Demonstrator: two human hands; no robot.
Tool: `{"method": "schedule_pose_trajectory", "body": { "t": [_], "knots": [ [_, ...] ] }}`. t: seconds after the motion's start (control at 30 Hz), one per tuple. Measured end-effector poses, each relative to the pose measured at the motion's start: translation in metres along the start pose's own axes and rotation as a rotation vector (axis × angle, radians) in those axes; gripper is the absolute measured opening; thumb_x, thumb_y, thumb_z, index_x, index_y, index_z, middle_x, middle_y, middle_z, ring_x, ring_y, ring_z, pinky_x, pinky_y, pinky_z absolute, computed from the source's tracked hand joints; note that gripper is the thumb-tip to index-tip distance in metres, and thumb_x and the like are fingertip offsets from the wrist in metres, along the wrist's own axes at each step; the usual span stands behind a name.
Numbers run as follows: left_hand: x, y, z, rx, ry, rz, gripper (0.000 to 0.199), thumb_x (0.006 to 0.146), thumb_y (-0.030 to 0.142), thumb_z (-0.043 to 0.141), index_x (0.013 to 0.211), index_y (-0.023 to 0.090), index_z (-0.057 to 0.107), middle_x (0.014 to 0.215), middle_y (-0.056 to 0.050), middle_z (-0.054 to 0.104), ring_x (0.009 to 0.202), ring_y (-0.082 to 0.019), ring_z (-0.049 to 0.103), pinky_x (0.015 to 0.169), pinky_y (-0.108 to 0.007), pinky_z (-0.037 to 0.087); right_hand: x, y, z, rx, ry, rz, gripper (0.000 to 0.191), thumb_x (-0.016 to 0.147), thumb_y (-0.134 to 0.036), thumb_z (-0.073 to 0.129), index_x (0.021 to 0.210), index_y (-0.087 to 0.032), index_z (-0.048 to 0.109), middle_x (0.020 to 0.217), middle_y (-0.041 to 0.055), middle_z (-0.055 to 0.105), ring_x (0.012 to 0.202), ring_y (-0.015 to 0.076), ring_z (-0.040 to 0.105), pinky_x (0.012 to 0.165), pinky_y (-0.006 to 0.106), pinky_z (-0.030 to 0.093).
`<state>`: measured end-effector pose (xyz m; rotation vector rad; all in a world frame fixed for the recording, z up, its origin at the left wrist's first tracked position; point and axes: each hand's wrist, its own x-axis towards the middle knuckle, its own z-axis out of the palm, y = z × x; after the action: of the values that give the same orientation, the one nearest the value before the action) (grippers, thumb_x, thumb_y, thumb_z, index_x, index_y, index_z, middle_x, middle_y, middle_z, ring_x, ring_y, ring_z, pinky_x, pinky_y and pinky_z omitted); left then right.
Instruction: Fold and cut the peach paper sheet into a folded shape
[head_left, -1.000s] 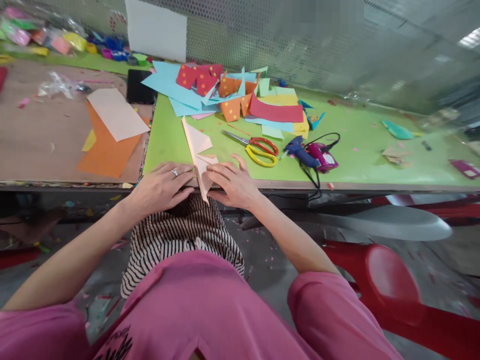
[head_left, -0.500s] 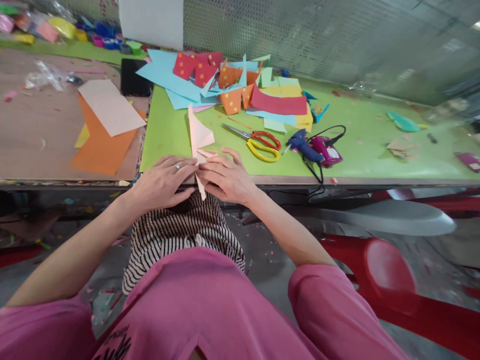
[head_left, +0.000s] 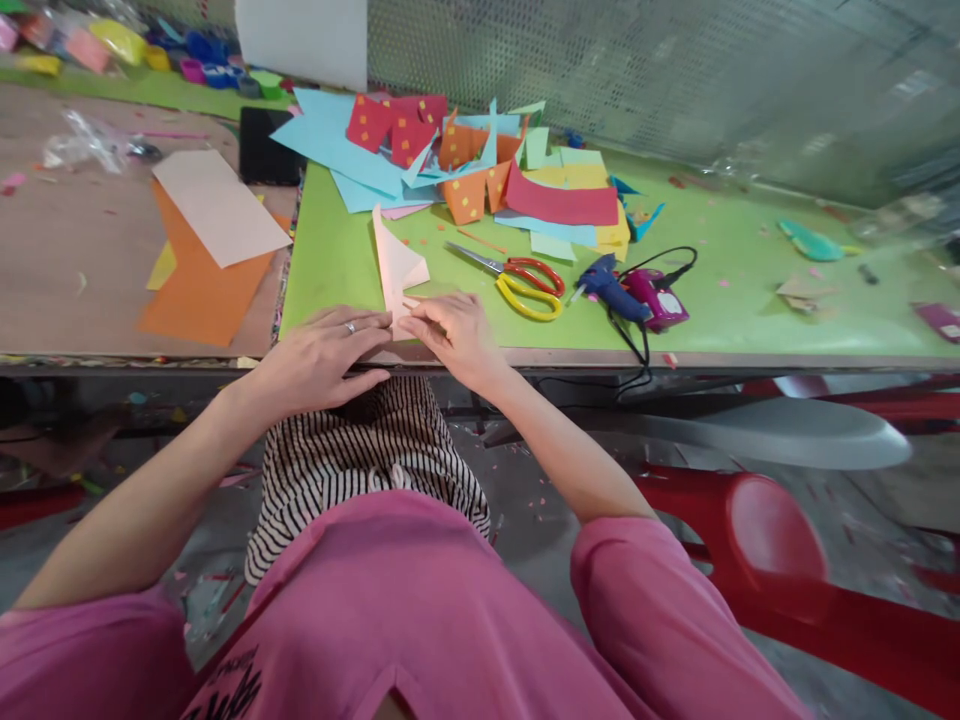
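A folded sheet of pale pink paper lies near the table's front edge, one flap raised on its right side. My left hand, a ring on one finger, lies flat and open, its fingertips at the paper's lower left edge. From the other side my right hand has its fingers drawn together in a pinch on the paper's lower part. Those fingers partly hide the small folds there. Beyond the paper and to its right are scissors with one red and one yellow handle.
A blue glue gun with a black cord rests beside a magenta box. Cut coloured paper, including a red strip, is heaped at the back. Orange paper, a pale sheet and a black tablet-like slab lie at left.
My right hand has lifted slightly and its fingers have drawn into a pinch. The paper's lower tip, which hung over the table edge, no longer shows there. My left hand has hardly moved.
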<state>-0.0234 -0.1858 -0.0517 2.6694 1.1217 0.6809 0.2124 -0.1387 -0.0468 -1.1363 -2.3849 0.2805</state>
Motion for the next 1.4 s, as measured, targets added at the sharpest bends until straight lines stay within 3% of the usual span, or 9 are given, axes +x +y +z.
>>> {"method": "schedule_pose_trajectory", "body": {
  "t": [0.27,0.5,0.73,0.87,0.97,1.07,1.4],
  "knots": [
    [-0.001,0.003,-0.002,0.014,0.011,-0.023,0.052,0.104,0.043,0.051,0.147,0.014,0.05,0.131,-0.017,0.072,0.123,-0.033,0.067,0.106,-0.049,0.055,0.009,-0.001,0.006,0.002,0.015,0.101,0.041,0.107,-0.057,0.051,0.105,-0.022,0.071,0.081,0.0025,0.071,0.091,0.0213,0.064,0.091,0.038,0.037],
    [-0.004,0.002,0.003,0.054,0.008,-0.002,0.067,0.103,0.04,0.053,0.163,0.017,0.036,0.149,-0.02,0.061,0.137,-0.037,0.059,0.115,-0.055,0.048,0.012,-0.003,0.004,-0.016,-0.022,0.117,0.035,0.109,-0.052,0.051,0.1,-0.022,0.068,0.081,0.0036,0.071,0.092,0.023,0.062,0.089,0.039,0.037],
    [0.002,0.004,0.001,0.142,-0.092,-0.088,0.073,0.099,0.045,0.055,0.163,0.014,0.036,0.164,-0.021,0.046,0.142,-0.042,0.052,0.118,-0.059,0.043,0.016,-0.005,0.006,-0.044,-0.053,0.108,0.037,0.109,-0.052,0.05,0.099,-0.022,0.068,0.085,0.004,0.073,0.095,0.0233,0.063,0.089,0.039,0.036],
    [0.003,0.003,0.001,0.159,-0.105,-0.071,0.07,0.1,0.046,0.054,0.158,0.01,0.042,0.163,-0.022,0.049,0.142,-0.041,0.053,0.118,-0.056,0.043,0.013,-0.003,0.006,-0.018,-0.033,0.069,0.038,0.109,-0.052,0.048,0.106,-0.021,0.07,0.09,0.0052,0.075,0.097,0.024,0.063,0.09,0.04,0.039],
    [0.004,0.004,0.0,0.172,-0.108,-0.065,0.071,0.1,0.048,0.054,0.155,0.005,0.046,0.16,-0.024,0.051,0.141,-0.042,0.054,0.118,-0.056,0.043,0.006,0.001,0.001,-0.027,0.006,0.013,0.036,0.106,-0.052,0.056,0.117,-0.022,0.072,0.11,0.0077,0.076,0.107,0.026,0.062,0.097,0.042,0.042],
    [0.006,0.005,-0.001,0.164,-0.109,-0.078,0.074,0.1,0.057,0.054,0.154,0.007,0.048,0.156,-0.023,0.056,0.142,-0.041,0.053,0.118,-0.055,0.043,-0.005,0.008,-0.007,-0.064,0.033,-0.049,0.032,0.104,-0.051,0.059,0.115,-0.026,0.075,0.123,0.0078,0.074,0.116,0.0285,0.059,0.102,0.046,0.041],
    [0.008,0.005,-0.002,0.187,-0.121,-0.09,0.085,0.098,0.075,0.045,0.155,0.012,0.05,0.156,-0.023,0.057,0.14,-0.041,0.056,0.115,-0.056,0.044,-0.024,0.019,-0.011,-0.197,-0.006,-0.148,0.032,0.108,-0.044,0.051,0.125,-0.03,0.073,0.124,0.0067,0.073,0.115,0.0293,0.058,0.097,0.048,0.041]
  ]
}}
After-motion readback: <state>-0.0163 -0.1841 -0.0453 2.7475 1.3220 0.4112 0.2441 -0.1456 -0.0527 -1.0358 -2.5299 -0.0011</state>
